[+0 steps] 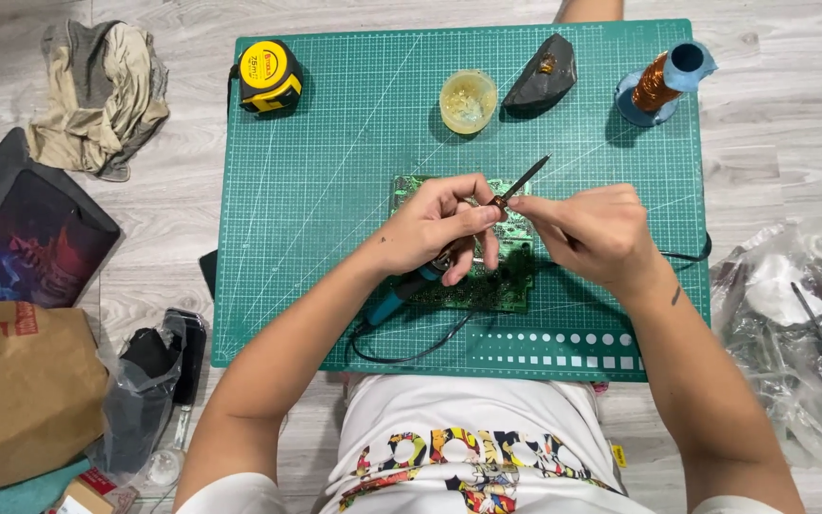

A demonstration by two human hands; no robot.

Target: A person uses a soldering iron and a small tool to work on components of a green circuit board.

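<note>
Left hand fingers closed round soldering iron; right hand pinches near tip. Mid-mat, above circuit board. You keep fingers off hot tip, steady both wrists.

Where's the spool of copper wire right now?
The copper wire spool stands at the green cutting mat's far right corner, right of the dark grey lump.

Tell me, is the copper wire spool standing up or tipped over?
Tipped: the copper wire spool leans on the green mat, blue end raised.
</note>
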